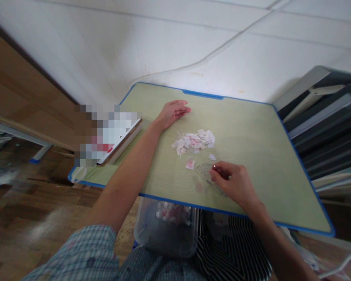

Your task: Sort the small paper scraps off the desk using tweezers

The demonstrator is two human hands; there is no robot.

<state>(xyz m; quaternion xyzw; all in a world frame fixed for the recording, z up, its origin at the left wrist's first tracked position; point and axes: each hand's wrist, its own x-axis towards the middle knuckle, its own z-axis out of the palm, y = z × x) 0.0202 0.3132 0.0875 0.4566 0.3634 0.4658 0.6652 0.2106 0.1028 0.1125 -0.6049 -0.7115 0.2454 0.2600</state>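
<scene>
On a pale green folding table, a loose pile of small white and pink paper pieces lies near the middle. Beyond its left side, my left hand rests on the tabletop with fingers stretched out and holding nothing. Nearer the front edge, my right hand is closed, thumb against fingers, on a flat clear plastic piece with a faint pattern. Part of that piece is hidden under the hand. Two single paper pieces, one pinkish and one white, lie between the pile and the plastic.
At the table's left edge stands a device with a blurred-out screen. Below the front edge, a clear plastic bin holds more paper scraps. Folded dark panels lean on the right. A white wall with a cable is behind; cardboard stands left.
</scene>
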